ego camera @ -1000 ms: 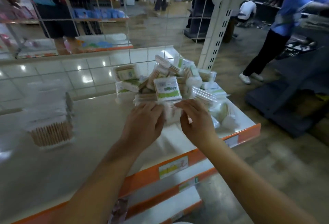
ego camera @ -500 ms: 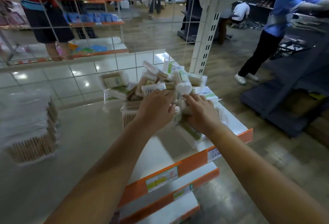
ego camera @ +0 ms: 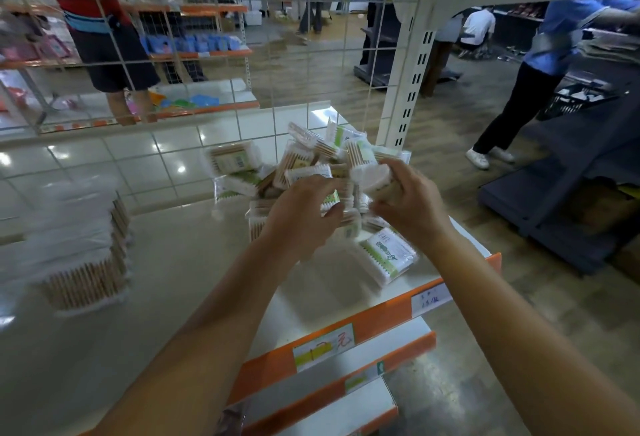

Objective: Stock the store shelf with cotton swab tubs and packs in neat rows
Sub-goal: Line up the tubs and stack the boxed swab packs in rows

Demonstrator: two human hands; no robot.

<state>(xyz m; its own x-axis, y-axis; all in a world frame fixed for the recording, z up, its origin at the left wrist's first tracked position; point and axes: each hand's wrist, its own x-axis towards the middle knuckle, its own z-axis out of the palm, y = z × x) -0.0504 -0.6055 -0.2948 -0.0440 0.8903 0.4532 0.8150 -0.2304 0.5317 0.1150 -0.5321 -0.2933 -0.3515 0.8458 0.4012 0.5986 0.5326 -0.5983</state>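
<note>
Plastic-wrapped cotton swab packs (ego camera: 311, 172) at twelve o'clock are being gathered, left hand (ego camera: 304, 210) and right hand (ego camera: 408, 203) gripping some; lining them in rows probably comes next.

I see a white shelf (ego camera: 194, 283) with an orange front edge carrying price labels (ego camera: 323, 347). A loose heap of cotton swab packs (ego camera: 304, 165) lies at its right rear. One flat pack (ego camera: 388, 255) lies apart near the front edge. A blurred stack of swab tubs (ego camera: 76, 255) stands at the left.
</note>
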